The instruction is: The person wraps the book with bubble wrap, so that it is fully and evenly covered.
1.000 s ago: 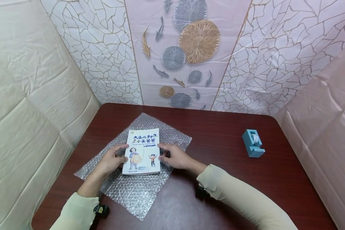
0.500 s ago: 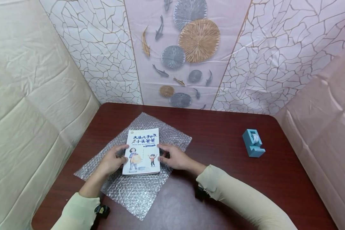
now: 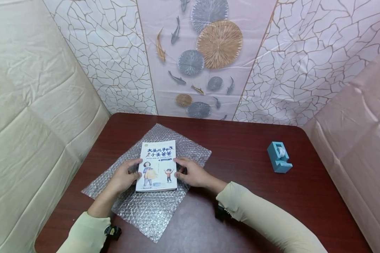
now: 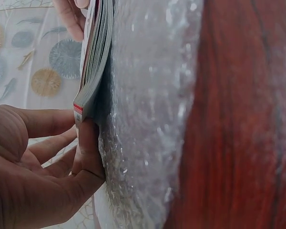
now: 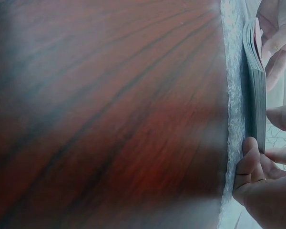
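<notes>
Head view: I logged both hands clamped on one book. The left hand (image 3: pixel 123 175) pinched its left edge and the right hand (image 3: pixel 193 172) its right edge, well apart from each other, the book between them. The book (image 3: pixel 157 170), white cover up with blue lettering and two drawn figures, was over the bubble wrap (image 3: pixel 152 214), which lay spread with one corner toward the person. The wrap lay on the dark red table (image 3: pixel 237 158). I noted a blue tape dispenser (image 3: pixel 280 158) on the table, well to the right of the book. A patterned backdrop (image 3: pixel 218 45) with fish and round leaves stood behind.

Left wrist view: I saw the left hand gripping the book near a corner, a finger on the side facing the wrap. The page edges showed slightly curved, with a dark gap between book and wrap. I could not tell whether any part of the book touched the wrap.

Right wrist view: I recorded the right hand holding the book's near end, one fingertip tucked on the wrap side. The left hand gripped the far side.
</notes>
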Action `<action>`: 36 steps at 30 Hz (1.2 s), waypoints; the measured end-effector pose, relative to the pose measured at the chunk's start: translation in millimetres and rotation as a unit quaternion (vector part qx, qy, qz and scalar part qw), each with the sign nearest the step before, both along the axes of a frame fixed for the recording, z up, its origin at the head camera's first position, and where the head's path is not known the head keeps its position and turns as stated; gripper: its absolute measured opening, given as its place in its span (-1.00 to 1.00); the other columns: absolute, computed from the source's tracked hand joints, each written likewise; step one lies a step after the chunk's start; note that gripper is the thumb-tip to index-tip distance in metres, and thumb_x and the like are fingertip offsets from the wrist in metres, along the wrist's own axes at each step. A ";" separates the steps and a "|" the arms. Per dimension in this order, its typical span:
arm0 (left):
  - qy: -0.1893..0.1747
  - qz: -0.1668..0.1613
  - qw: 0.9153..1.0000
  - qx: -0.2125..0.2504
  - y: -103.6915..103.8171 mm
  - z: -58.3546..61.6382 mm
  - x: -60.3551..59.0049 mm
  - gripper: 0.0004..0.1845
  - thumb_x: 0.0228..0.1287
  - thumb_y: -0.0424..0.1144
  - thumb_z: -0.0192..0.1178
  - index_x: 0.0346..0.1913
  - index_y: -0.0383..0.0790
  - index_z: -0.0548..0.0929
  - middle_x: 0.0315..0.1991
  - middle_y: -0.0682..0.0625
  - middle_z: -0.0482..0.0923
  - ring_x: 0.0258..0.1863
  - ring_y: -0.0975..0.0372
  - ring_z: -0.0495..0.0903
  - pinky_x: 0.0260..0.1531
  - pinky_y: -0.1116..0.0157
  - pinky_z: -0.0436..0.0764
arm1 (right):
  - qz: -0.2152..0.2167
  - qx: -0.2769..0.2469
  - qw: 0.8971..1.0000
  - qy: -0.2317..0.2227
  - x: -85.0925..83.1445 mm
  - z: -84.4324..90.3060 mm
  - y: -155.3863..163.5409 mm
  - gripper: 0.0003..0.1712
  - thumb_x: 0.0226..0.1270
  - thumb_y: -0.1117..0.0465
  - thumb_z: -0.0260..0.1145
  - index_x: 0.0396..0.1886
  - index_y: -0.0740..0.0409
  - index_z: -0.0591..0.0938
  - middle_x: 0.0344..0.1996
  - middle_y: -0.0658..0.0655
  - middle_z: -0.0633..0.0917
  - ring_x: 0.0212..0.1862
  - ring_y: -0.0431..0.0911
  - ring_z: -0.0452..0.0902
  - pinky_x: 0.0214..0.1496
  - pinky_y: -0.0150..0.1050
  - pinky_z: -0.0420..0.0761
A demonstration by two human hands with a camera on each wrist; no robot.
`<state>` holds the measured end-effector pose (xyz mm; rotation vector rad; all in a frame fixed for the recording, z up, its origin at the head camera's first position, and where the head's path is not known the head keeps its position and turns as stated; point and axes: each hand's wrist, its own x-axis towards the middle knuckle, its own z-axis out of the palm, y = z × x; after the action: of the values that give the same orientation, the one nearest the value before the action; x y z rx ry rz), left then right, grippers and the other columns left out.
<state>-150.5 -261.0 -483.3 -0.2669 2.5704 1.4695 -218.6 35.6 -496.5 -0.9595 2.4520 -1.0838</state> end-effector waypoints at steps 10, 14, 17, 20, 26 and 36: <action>-0.002 -0.008 1.000 -0.026 0.7 -1.3 1.0 -0.30 0.44 -0.52 0.24 0.63 -0.33 0.44 0.67 -0.44 0.24 -0.32 0.17 0.61 -0.27 0.27 0.73 | -0.003 -0.006 1.000 0.010 0.9 -1.5 -0.5 -0.25 0.58 0.25 0.45 0.65 0.31 0.44 0.54 0.30 0.55 0.01 -0.06 0.76 0.09 -0.24 0.75; 0.001 -0.013 0.999 -0.041 0.9 -0.7 1.8 -0.29 0.43 -0.50 0.25 0.63 -0.33 0.44 0.65 -0.44 0.27 -0.41 0.19 0.53 -0.33 0.28 0.67 | -0.003 -0.009 1.000 0.010 2.2 -0.3 -1.1 -0.25 0.56 0.26 0.45 0.64 0.34 0.44 0.51 0.30 0.57 0.02 -0.05 0.76 0.12 -0.24 0.74; 0.002 -0.012 0.999 -0.047 1.3 -0.3 2.3 -0.29 0.42 -0.50 0.26 0.63 -0.33 0.45 0.62 -0.45 0.31 -0.43 0.19 0.52 -0.35 0.27 0.65 | -0.002 -0.010 1.000 0.010 2.8 -0.3 -1.8 -0.25 0.56 0.27 0.45 0.63 0.36 0.44 0.49 0.31 0.57 0.03 -0.03 0.75 0.12 -0.25 0.72; 0.004 -0.010 0.998 -0.054 1.6 -0.4 2.3 -0.29 0.40 -0.50 0.28 0.62 -0.33 0.47 0.60 -0.44 0.34 -0.42 0.18 0.54 -0.35 0.26 0.64 | -0.001 -0.006 1.000 0.017 3.0 -1.0 -2.3 -0.25 0.56 0.27 0.45 0.63 0.37 0.44 0.47 0.30 0.57 0.03 -0.03 0.75 0.12 -0.26 0.71; 0.006 -0.014 0.998 -0.057 1.2 -1.0 1.6 -0.30 0.40 -0.51 0.27 0.61 -0.35 0.47 0.60 -0.45 0.33 -0.40 0.18 0.57 -0.36 0.26 0.65 | 0.002 0.005 0.999 0.039 3.9 -0.9 -2.7 -0.26 0.55 0.26 0.45 0.61 0.40 0.45 0.44 0.30 0.58 0.02 -0.02 0.76 0.15 -0.18 0.73; 0.004 -0.021 0.997 -0.074 1.1 0.1 1.3 -0.31 0.41 -0.49 0.27 0.60 -0.39 0.47 0.69 -0.42 0.22 -0.36 0.18 0.58 -0.30 0.28 0.67 | -0.002 0.033 0.998 0.062 5.4 -4.6 -4.7 -0.25 0.57 0.25 0.44 0.63 0.39 0.44 0.51 0.37 0.46 0.04 -0.04 0.75 0.18 -0.12 0.73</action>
<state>-149.3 -259.9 -483.2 -0.2240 2.6773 1.2712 -213.2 30.9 -501.1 -1.0314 2.5725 -0.9649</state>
